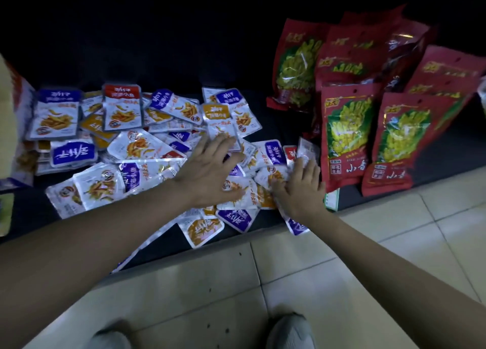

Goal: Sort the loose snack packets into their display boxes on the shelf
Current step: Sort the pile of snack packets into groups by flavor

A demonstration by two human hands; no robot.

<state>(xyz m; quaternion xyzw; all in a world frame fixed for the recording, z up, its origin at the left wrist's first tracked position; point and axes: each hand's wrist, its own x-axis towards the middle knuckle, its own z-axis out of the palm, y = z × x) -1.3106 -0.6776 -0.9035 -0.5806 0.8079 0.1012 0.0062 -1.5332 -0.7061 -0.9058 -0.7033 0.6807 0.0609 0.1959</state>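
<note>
Across the dark low shelf [29,212] sprawl small silvery snack packets [142,148]. My left hand [210,169] presses them, fingers spread flat, gripping nothing. My right hand [299,188] rests on packets, its fingers' hold unclear, beside tall red bags [347,135].

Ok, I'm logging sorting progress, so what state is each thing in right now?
snack packets: loose, heaped on the shelf, unsorted.
left hand: flat, fingers spread on the heap.
right hand: gripping gathered packets.
red bags: upright, leaning back.
</note>
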